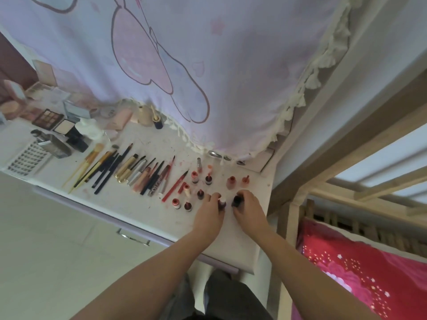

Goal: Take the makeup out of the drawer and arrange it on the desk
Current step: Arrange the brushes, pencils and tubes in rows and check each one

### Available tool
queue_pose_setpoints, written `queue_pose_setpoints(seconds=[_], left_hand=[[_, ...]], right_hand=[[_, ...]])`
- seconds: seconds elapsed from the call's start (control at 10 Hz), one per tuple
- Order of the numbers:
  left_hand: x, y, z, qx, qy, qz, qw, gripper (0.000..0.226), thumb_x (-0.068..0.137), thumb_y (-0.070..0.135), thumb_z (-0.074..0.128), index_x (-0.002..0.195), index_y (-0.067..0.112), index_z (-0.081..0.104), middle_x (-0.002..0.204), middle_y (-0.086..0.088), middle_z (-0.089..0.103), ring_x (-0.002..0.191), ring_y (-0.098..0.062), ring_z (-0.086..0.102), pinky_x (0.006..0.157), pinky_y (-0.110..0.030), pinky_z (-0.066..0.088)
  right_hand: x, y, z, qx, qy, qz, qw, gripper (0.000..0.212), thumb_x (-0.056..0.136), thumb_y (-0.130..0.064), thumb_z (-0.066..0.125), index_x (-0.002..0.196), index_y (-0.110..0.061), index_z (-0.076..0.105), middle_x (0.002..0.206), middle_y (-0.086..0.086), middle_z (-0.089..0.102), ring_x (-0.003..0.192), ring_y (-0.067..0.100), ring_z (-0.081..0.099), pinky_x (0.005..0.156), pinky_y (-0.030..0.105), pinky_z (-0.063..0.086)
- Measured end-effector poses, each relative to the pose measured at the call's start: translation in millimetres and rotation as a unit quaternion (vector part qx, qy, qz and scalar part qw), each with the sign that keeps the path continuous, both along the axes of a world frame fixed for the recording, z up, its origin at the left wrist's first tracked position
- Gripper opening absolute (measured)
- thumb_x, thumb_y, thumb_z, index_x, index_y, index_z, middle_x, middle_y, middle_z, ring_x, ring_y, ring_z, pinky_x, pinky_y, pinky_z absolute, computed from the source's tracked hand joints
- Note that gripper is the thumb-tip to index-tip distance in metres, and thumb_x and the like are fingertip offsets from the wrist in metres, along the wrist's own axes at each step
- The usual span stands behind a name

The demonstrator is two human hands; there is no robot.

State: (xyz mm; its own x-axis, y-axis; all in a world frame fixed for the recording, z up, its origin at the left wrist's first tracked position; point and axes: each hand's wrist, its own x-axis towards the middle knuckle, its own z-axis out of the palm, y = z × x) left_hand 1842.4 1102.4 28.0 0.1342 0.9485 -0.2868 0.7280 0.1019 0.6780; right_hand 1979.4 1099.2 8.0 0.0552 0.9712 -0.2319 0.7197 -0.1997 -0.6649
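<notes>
Dark red liquid filled the small bottle [222, 202] the left hand [209, 212] pinched and the black-capped bottle [237, 201] the right hand [248, 207] gripped. Both stood upright on the white table [143, 204], beside slim pencils [129, 172].

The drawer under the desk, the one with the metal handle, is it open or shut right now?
Shut. The drawer front sits flush under the desk edge, and none of its inside shows.

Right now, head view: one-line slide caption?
Both hands, left and right, each grip a small dark bottle on the white desk.
</notes>
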Motion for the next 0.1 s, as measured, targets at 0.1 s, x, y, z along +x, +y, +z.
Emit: queue_pose_setpoints(seconds=[0.1], left_hand=[[-7.8, -8.2, 2.6, 0.001, -0.007, -0.006, 1.0, 0.036, 0.093, 0.019, 0.053, 0.126, 0.012, 0.042, 0.126, -0.006, 0.044, 0.092, -0.021, 0.057, 0.077, -0.027, 0.047]], right_hand=[[7.9, -4.2, 10.0, -0.04, 0.042, -0.016, 0.998, 0.053, 0.088, -0.018, 0.063, 0.134, -0.011, 0.038, 0.13, 0.009, 0.047, 0.119, 0.021, 0.047, 0.1, 0.026, 0.038]])
